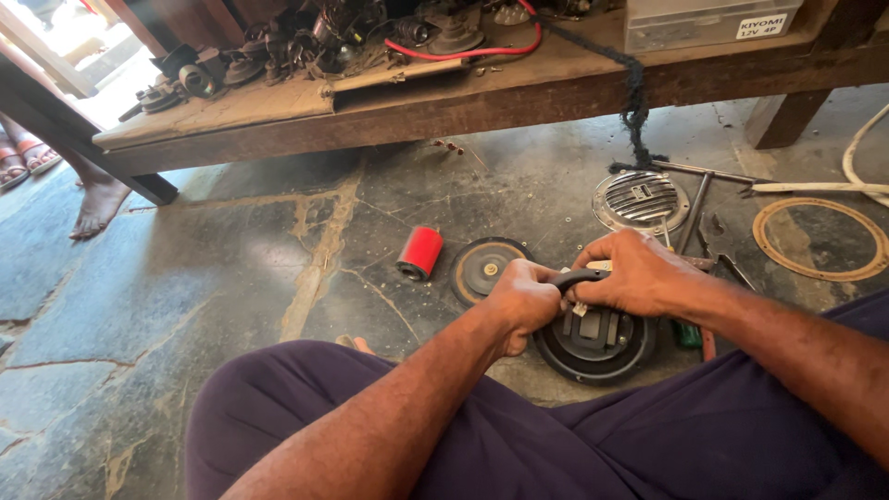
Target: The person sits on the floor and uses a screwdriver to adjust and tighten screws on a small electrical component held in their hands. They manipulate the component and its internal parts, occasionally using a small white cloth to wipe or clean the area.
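Lower right of centre: left hand [520, 304] and right hand [639, 274] both close around a dark tool handle [576, 277], long axis roughly horizontal, tilting slightly up to the right. It sits above a round black horn body [597, 346] on the stone floor [231, 268]. Just left: a flat disc [483, 268], a red cylinder [420, 252]. Upper right: a chrome grille [641, 201], a gasket ring [820, 239].

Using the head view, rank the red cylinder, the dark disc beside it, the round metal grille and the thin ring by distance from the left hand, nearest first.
From the left hand:
1. Dark disc, just up-left of it.
2. Red cylinder, further left on the floor.
3. Round metal grille, up and right, beyond the right hand.
4. Thin ring, far right.
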